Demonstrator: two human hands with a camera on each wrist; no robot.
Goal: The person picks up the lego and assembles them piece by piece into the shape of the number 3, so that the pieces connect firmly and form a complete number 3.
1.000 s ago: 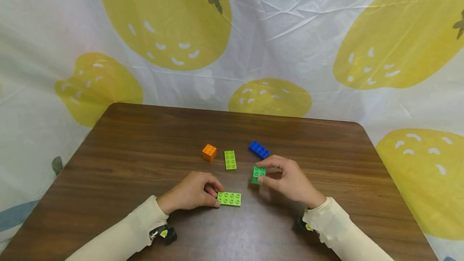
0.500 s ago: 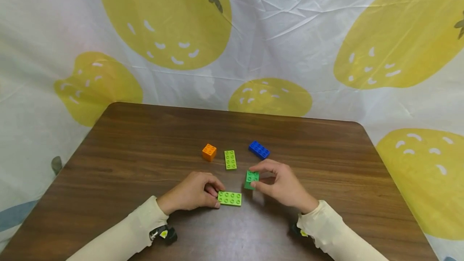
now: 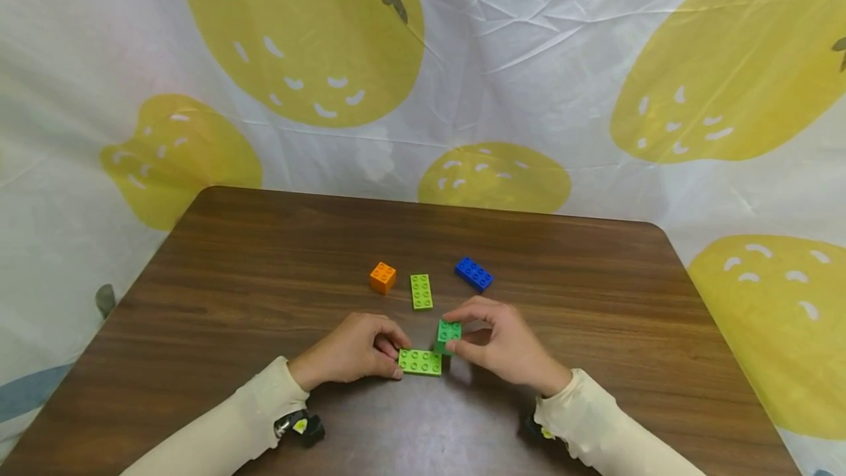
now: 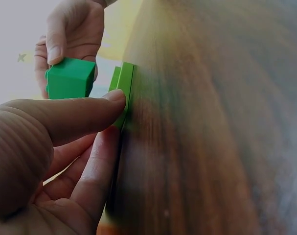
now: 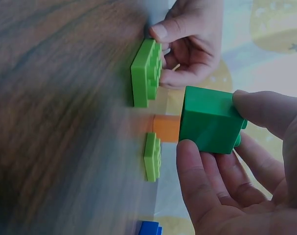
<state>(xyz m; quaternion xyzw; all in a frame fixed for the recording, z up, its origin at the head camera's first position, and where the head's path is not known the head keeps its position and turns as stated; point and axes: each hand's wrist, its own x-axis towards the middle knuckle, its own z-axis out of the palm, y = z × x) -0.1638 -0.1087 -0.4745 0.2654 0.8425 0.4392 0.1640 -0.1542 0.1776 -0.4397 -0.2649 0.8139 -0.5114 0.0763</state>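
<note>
My left hand (image 3: 353, 347) pinches the left end of a flat lime green toy brick (image 3: 420, 362), which lies lengthwise on the table with its studs up. Between thumb and fingers, my right hand (image 3: 505, 340) holds a taller dark green square brick (image 3: 449, 331), studs up. In the head view the green brick is beside the lime brick's right end and overlaps its far corner. The right wrist view shows the green brick (image 5: 211, 120) raised off the table, apart from the lime brick (image 5: 146, 73).
Farther back on the table (image 3: 277, 263) lie an orange square brick (image 3: 382, 278), a second flat lime brick (image 3: 421, 292) and a blue brick (image 3: 474, 274). Behind the table hangs a white cloth (image 3: 357, 160) printed with yellow fruit.
My right hand has carried the green brick leftward and nearer to me, toward the lime brick's right end. The left hand and its lime brick have stayed almost still.
</note>
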